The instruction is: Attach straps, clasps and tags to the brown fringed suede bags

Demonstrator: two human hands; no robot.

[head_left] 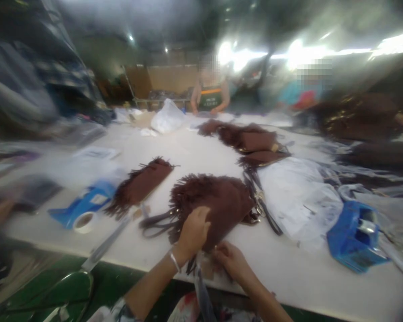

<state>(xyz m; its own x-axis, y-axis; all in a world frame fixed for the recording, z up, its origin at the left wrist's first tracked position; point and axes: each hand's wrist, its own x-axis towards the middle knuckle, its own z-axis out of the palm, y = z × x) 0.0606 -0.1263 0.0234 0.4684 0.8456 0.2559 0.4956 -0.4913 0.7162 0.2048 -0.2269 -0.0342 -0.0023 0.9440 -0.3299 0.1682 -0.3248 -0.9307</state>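
A dark brown fringed bag lies on the white table in front of me, with dark straps and metal clasps at its right end. My left hand is on its near side, fingers bent and pressed together on the bag. Close by, my right hand is closed in a pinch at the bag's near corner; what sits between the fingertips is too small to make out. Below the corner, a tan tag and a clear plastic strip hang at the table edge.
Another fringed brown piece lies to the left, near a blue tape dispenser and a tape roll. More brown bags are farther back. White plastic and a blue dispenser occupy the right. Co-workers are across the table.
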